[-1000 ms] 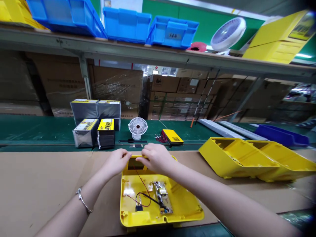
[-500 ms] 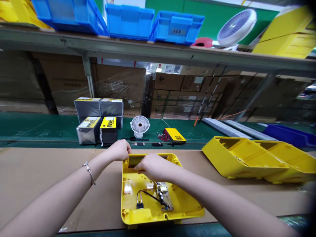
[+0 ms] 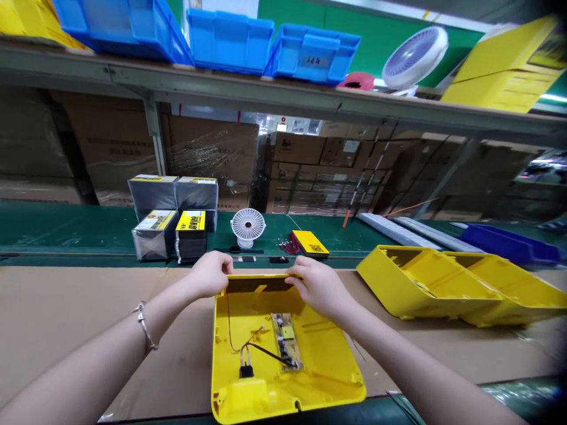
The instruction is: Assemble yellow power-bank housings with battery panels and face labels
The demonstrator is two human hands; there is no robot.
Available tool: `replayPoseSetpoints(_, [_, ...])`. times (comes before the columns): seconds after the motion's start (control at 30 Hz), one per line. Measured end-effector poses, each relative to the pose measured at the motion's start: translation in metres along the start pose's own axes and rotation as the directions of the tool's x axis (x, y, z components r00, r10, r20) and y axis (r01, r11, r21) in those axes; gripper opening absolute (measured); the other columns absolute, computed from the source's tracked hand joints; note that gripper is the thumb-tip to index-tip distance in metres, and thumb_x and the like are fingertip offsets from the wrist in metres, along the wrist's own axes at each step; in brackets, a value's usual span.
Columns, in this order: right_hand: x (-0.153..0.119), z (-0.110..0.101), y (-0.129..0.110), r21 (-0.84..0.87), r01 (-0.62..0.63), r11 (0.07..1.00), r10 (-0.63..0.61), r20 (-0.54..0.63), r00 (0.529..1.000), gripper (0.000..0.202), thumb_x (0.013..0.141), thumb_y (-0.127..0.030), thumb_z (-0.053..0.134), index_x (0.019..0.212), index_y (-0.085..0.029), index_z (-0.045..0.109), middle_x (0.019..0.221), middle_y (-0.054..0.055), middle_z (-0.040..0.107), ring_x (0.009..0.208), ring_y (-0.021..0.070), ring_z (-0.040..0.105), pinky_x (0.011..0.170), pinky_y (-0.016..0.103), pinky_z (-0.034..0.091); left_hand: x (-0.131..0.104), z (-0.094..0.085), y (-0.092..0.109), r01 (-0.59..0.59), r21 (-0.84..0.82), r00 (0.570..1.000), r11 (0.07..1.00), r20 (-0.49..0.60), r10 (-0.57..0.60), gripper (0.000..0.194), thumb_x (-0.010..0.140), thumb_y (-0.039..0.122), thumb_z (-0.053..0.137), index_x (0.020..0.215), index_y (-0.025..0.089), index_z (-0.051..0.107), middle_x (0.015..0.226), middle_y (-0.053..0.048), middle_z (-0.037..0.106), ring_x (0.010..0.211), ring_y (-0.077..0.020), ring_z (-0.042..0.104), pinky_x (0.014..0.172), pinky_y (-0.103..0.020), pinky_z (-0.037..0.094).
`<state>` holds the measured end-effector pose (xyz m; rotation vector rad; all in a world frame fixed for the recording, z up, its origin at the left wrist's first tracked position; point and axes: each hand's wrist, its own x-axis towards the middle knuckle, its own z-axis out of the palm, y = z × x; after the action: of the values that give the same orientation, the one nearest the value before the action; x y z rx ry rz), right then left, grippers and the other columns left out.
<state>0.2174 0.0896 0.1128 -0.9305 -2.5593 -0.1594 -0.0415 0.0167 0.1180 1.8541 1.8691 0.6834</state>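
Head view: shell [image 3: 328,360] is lying open side up on worktop [image 3: 177,369]; left hand [image 3: 209,274] and right hand [image 3: 318,286] are pinching far rim [image 3: 257,275], each grip closed. Matching pressure is suiting rim; red wire [image 3: 229,319] is needing finger clearance.

Plain yellow casing [image 3: 325,378], white desk fan [image 3: 248,226], solid blue tray [image 3: 509,245], brown cardboard [image 3: 80,330], green wall [image 3: 336,23]
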Motion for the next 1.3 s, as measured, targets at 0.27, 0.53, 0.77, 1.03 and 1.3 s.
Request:
replayPoseSetpoints(0.27, [-0.024,-0.016,-0.018,-0.06,0.24,0.969,-0.245,-0.123,0.962,0.028,0.093,-0.021,0.041,0.088,-0.019,0.068,0.072,0.008,0.056,0.071,0.02,0.049,0.065,0.032,0.039,-0.053,-0.023,0.007,-0.23,0.18,0.955,0.956,-0.146,0.258,0.036,0.059,0.004,0.044,0.086,0.024,0.055,0.109,-0.003,0.056,0.107,-0.0227,0.05,0.09,-0.036,0.041])
replayPoseSetpoints(0.53, [-0.003,-0.01,-0.019,0.444,0.099,0.89,-0.107,-0.007,0.994,0.021,0.08,-0.039,0.068,0.093,-0.023,0.067,0.101,0.006,0.059,0.1,0.0218,0.051,0.089,0.037,0.042,-0.025,-0.007,-0.025,0.069,-0.302,0.996,0.951,-0.026,-0.08,0.087,0.055,0.05,0.075,0.132,0.027,0.043,0.148,-0.01,0.028,0.137,-0.0343,0.02,0.11,-0.05,0.019])
replayPoseSetpoints(0.77, [0.038,0.037,0.011,0.749,-0.447,0.488,0.292,0.343,0.893,0.03,0.082,-0.035,0.06,0.108,-0.02,0.061,0.111,0.008,0.061,0.102,0.0261,0.058,0.092,0.046,0.045,0.012,0.02,-0.036,0.147,-0.657,0.976,0.739,-0.022,-0.214,0.035,0.077,0.047,0.054,0.096,0.019,0.056,0.093,-0.008,0.068,0.087,-0.0242,0.066,0.076,-0.036,0.053])
replayPoseSetpoints(1.03, [0.028,0.046,0.018,0.868,-0.468,0.165,0.192,0.437,0.879,0.035,0.082,-0.029,0.061,0.115,-0.022,0.055,0.112,0.007,0.062,0.094,0.0226,0.063,0.079,0.036,0.055,0.006,0.019,-0.037,0.137,-0.728,0.977,0.672,-0.012,-0.213,0.038,0.071,0.045,0.065,0.096,0.018,0.058,0.089,-0.006,0.068,0.082,-0.0236,0.066,0.072,-0.035,0.052])
replayPoseSetpoints(1.3, [0.027,0.042,0.018,0.875,-0.484,0.023,0.143,0.477,0.867,0.041,0.077,-0.026,0.064,0.116,-0.021,0.052,0.113,0.008,0.062,0.091,0.0216,0.064,0.079,0.036,0.055,0.005,0.02,-0.035,0.154,-0.751,0.971,0.642,-0.004,-0.238,0.039,0.068,0.041,0.067,0.098,0.019,0.056,0.09,-0.006,0.067,0.083,-0.0246,0.065,0.075,-0.037,0.052])
